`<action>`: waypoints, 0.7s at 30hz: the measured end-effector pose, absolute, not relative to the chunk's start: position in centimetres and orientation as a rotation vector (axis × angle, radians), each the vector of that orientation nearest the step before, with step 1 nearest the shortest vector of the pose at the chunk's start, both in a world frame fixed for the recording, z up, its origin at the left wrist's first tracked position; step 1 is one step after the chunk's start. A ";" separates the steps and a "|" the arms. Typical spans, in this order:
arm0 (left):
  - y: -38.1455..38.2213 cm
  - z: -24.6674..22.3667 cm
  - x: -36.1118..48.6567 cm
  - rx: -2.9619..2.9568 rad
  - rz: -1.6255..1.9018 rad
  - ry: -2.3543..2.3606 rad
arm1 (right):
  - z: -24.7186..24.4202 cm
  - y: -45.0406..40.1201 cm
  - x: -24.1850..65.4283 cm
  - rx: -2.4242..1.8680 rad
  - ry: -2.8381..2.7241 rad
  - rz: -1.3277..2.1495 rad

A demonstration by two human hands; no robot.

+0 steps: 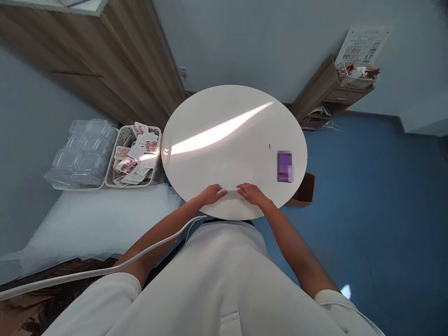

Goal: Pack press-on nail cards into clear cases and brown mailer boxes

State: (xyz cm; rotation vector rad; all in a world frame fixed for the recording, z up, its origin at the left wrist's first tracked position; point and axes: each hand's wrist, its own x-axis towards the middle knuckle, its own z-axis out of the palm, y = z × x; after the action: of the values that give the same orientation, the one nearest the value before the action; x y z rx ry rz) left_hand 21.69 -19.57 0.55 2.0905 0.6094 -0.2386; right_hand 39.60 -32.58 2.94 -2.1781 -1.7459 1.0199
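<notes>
At the near edge of the round white table [224, 158], a small white rectangular object [232, 192] lies between my two hands. My left hand [212, 194] grips its left end, with the thumb along the near side. Its right end is held by my right hand [252, 192], fingers closed on it. The object is nearly the same colour as the tabletop, so its exact kind cannot be made out. To the right on the table lies a purple, pixelated rectangular item [284, 166], apart from both hands.
Left of the table, a white basket [159, 161] holds many printed cards, beside stacked clear plastic boxes [84, 151]. A white cable [150, 249] crosses over my left arm. A cardboard box [305, 191] stands on the floor at right. A small dark speck [269, 147] lies on the tabletop.
</notes>
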 end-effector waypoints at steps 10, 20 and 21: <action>-18.1 -1.3 21.7 1.972 -0.214 1.022 | -0.1 -30.2 40.2 -2.337 -1.562 0.987; -20.2 0.2 21.4 2.491 0.005 1.124 | -1.3 -32.3 40.0 -2.409 -1.182 0.573; -20.6 0.6 21.6 2.568 0.040 0.991 | -1.3 -32.9 40.0 -2.425 -1.072 0.526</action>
State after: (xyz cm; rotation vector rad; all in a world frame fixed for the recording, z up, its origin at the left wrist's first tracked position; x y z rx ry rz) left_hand 21.60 -20.59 0.60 2.5681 0.9913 0.0404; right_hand 39.97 -32.95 -1.34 -2.4248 -1.0718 0.5257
